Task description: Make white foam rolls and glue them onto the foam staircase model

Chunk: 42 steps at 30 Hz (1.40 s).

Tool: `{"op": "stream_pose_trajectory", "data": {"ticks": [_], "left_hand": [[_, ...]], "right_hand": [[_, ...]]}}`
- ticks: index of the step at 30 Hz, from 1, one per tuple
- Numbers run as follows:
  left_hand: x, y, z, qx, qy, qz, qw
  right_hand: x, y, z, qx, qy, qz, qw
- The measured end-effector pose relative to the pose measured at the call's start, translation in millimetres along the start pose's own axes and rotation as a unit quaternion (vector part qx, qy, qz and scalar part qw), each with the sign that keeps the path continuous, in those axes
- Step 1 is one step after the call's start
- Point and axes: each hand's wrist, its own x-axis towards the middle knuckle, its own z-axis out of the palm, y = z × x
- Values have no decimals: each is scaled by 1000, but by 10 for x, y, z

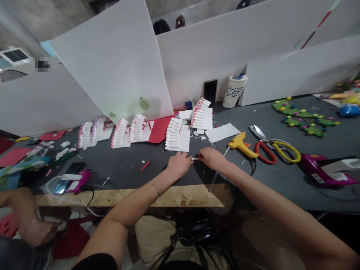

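My left hand (pixel 179 165) and my right hand (pixel 212 159) are close together over the dark table, fingers closed on the two ends of a small white strip (pixel 195 159). Its exact kind is too small to make out. Just beyond my left hand stands a fanned row of white rolled pieces (pixel 172 134) on white card. A similar row with red tips (pixel 198 114) is farther back. Right of my right hand lies a yellow hot glue gun (pixel 242 145), its cord running beneath my forearm. A red stick (pixel 145 166) rests left of my left hand.
Scissors with red and yellow handles (pixel 264 147) and a purple tape dispenser (pixel 323 170) lie to the right. A paper cup (pixel 234 92) and a dark phone (pixel 210 92) stand by the white boards. Another person's hand (pixel 39 228) is at lower left.
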Motion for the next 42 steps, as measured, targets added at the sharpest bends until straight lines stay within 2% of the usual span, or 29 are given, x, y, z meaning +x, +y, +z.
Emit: {"op": "stream_pose_trajectory", "data": {"ticks": [3, 6, 8, 11, 16, 21, 24, 26, 28, 30, 32, 34, 36, 39, 42], "left_hand": [[96, -75, 1, -22, 18, -27, 999], [213, -90, 10, -54, 58, -1, 997], [301, -64, 0, -84, 42, 23, 995], [412, -11, -41, -111, -2, 23, 994], [437, 5, -154, -107, -2, 7, 994], [338, 15, -306, -105, -8, -6, 994], [326, 30, -345, -136, 20, -32, 990], [356, 33, -344, -191, 67, -68, 977], [408, 41, -337, -254, 122, -111, 953], [469, 68, -335, -298, 162, -140, 930], [525, 120, -336, -321, 178, -143, 919], [561, 183, -338, -327, 184, -141, 916], [569, 238, -339, -316, 178, -151, 919], [524, 282, -338, -289, 152, -169, 930], [424, 291, -336, -283, 150, -174, 931]], "right_hand": [[-24, -55, -54, -27, 7, -13, 1000], [-45, -84, -145, -50, 14, -27, 998], [-42, -86, -223, -63, 19, -33, 997], [-17, -63, -346, -78, 27, -41, 996], [24, 63, -499, -85, 48, -54, 994], [51, 232, -603, -2, 86, -80, 993], [77, 333, -651, 96, 128, -97, 982], [103, 382, -663, 203, 197, -57, 957], [137, 385, -643, 340, 258, 37, 904], [179, 315, -587, 477, 242, 117, 837], [225, 187, -507, 593, 170, 127, 777], [271, 47, -431, 662, 147, 117, 726], [303, -57, -383, 681, 165, 122, 702], [316, -111, -369, 678, 200, 140, 693], [307, -87, -399, 677, 232, 152, 682]]}}
